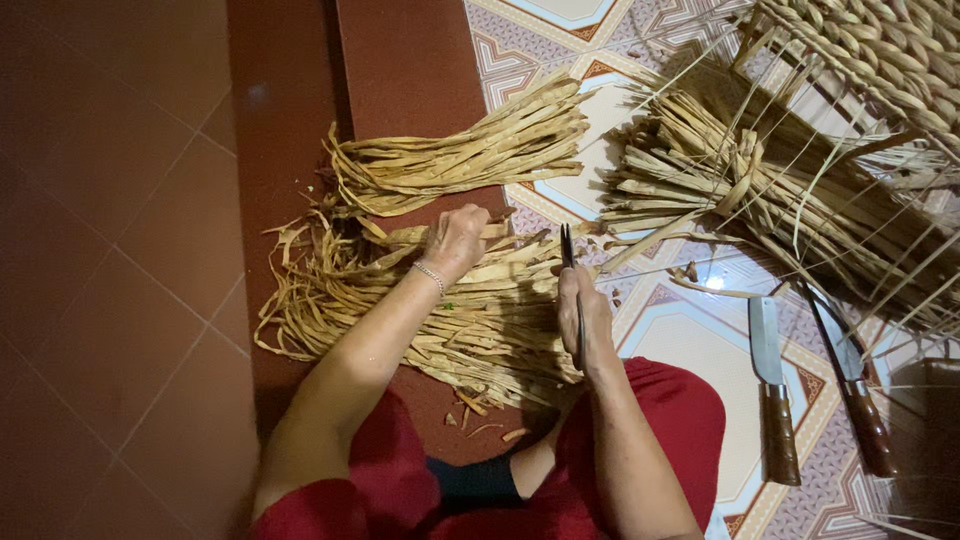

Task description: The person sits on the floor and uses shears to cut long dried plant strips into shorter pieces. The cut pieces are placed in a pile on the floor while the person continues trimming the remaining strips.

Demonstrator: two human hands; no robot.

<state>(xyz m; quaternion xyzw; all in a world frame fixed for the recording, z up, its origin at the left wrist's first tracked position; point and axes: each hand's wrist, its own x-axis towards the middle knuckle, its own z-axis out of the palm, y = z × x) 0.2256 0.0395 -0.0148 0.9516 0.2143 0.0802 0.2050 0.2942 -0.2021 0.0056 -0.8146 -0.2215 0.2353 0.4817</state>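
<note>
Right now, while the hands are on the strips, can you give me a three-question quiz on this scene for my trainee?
1. True or false: the right hand holds a thin dark pair of scissors pointing away from the body.
2. Multiple choice: the left hand rests on A) a knife, B) the pile of dried flat strips, C) the woven basket.
3. How many wooden-handled knives lie on the patterned floor tiles at the person's right?

Key: 1 true. 2 B. 3 two; the second knife lies just beyond the first, both apart from the hands. A separate strip bundle lies farther out.
</note>
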